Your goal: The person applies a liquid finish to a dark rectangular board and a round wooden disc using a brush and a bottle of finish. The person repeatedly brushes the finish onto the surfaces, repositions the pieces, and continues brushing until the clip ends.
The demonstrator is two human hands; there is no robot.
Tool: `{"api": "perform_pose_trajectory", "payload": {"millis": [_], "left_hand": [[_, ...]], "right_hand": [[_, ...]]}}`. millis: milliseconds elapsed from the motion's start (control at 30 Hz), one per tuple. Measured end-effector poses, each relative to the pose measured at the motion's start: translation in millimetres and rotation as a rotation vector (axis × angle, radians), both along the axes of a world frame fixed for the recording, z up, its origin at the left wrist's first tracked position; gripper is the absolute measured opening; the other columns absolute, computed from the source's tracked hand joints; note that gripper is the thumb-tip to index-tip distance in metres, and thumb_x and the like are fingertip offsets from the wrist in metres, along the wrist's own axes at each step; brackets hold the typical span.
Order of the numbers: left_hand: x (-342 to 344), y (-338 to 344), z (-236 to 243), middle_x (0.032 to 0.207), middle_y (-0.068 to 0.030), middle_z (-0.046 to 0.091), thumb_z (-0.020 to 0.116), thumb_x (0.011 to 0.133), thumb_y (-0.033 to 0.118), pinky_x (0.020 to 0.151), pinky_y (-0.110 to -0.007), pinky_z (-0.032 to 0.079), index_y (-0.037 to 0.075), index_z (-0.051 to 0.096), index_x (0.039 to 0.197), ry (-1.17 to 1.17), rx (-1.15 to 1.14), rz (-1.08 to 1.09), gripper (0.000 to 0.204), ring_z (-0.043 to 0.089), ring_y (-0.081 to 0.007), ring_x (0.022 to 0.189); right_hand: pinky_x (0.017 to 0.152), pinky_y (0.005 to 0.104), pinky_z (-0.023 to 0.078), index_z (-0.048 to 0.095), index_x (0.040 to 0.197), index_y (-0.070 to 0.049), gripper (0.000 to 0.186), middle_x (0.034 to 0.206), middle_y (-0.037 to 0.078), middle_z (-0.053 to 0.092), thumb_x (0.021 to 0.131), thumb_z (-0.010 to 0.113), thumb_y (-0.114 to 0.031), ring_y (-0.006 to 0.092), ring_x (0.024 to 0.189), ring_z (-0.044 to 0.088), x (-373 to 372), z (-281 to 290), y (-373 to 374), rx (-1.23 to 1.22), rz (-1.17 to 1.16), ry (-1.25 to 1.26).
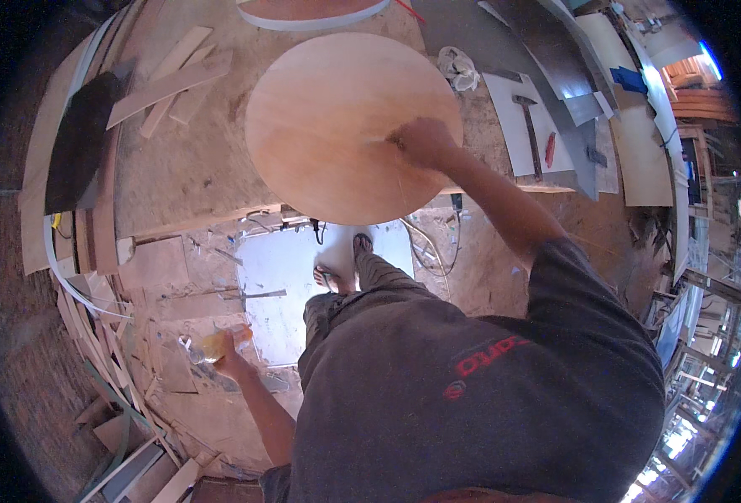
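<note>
A large round wooden board (328, 109) lies on the workbench, its near edge reaching past the bench's front. My right hand (427, 144) is on the right part of the board with its fingers curled in. Whatever it may hold is small and mostly hidden; a damp-looking darker patch spreads over the wood beside it. Down at my left side, away from the bench, my left hand (234, 359) grips a clear bottle (213, 344) with yellowish contents, held tilted.
A hammer (531, 134) and a red-handled tool (550, 149) rest on a white sheet (504, 109) at the right. A crumpled whitish cloth (457, 69) lies by the board. Wood strips (169, 88) are at the left; a cable (433, 251) and scraps litter the floor.
</note>
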State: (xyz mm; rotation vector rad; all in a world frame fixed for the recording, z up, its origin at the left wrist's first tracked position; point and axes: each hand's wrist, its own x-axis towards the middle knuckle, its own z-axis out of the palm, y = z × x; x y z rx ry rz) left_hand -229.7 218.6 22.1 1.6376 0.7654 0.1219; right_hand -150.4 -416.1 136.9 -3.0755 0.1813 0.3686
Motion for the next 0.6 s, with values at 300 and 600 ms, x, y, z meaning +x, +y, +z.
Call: {"api": "perform_pose_trajectory", "payload": {"millis": [300,600], "left_hand": [[-4,-39,-8,0.123,-0.0151,0.069,0.088,0.076,0.008,0.093,-0.041,0.057,-0.009,0.061,0.125,0.120,0.014,0.076,0.058,0.069,-0.0255,0.106],[73,-23,-24,0.119,-0.0148,0.069,0.087,0.078,0.009,0.097,-0.040,0.054,-0.009,0.062,0.124,-0.011,0.009,-0.078,0.056,0.068,-0.0254,0.102]], "right_hand": [[0.073,0.0494,0.056,0.079,0.096,-0.019,0.015,0.085,0.011,0.073,0.085,0.069,-0.022,0.0350,0.084,0.072,-107,49,59,0.243,0.205,0.183],[0.098,0.0464,0.051,0.074,0.118,-0.021,0.031,0.123,0.005,0.070,0.090,0.064,-0.011,0.0276,0.118,0.062,37,-6,55,0.074,0.081,-0.367]]}}
